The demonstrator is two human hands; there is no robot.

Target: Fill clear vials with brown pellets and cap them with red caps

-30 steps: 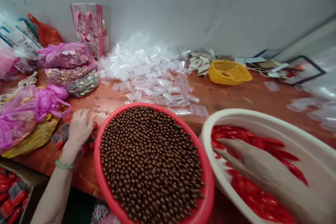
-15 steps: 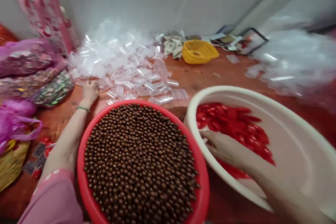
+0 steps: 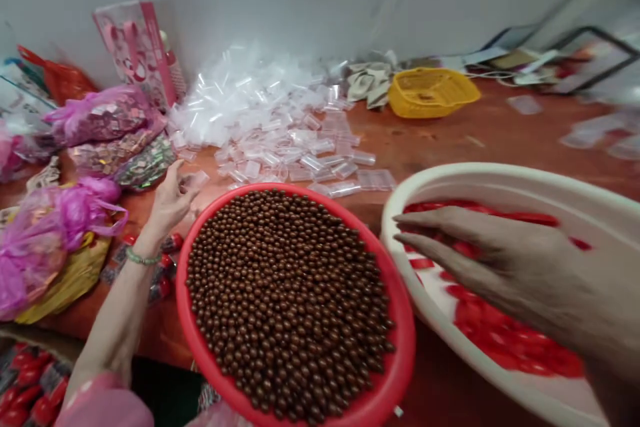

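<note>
My left hand [image 3: 173,203], with a green bead bracelet at its wrist, is raised left of the bowl. Between its thumb and fingers is a small clear plastic container [image 3: 196,179]. A red bowl [image 3: 183,293] heaped with small round brown balls [image 3: 290,300] stands in front of me. My right hand [image 3: 505,260], a bit blurred, hovers over a large white tub [image 3: 500,173] with its fingers stretched out; I see nothing between them. Glossy red plastic pieces [image 3: 520,343] lie in the tub, partly hidden under that hand.
Many clear containers [image 3: 280,120] are piled by the wall. A yellow basket [image 3: 430,93] stands behind the tub. At left are pink bags [image 3: 110,113], filled packs with red tops [image 3: 163,287] and a box of more red-topped packs [image 3: 30,387].
My left hand has lifted from the edge of the clear pile with a container. My right hand has risen from the red pieces. The view has swung left.
</note>
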